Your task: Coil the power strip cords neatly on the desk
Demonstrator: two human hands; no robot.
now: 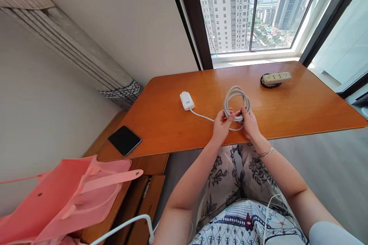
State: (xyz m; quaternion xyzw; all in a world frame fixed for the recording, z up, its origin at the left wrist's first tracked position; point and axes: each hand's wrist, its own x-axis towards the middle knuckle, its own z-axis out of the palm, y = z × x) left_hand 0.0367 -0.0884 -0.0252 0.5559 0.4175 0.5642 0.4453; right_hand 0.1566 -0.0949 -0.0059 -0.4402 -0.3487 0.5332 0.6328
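A coil of white cable (236, 101) lies on the orange wooden desk (299, 107). My left hand (222, 125) and my right hand (249, 123) both pinch the near side of the coil, fingers closed on the loops. A loose strand runs left from the coil to a white power adapter (186, 100) lying flat on the desk. A silver bracelet (266, 152) circles my right wrist.
A white power strip (276, 78) rests on a black coil at the desk's far right. A black phone (124, 140) lies on a lower wooden side cabinet. A pink bag (63, 195) sits at bottom left. A window stands behind the desk.
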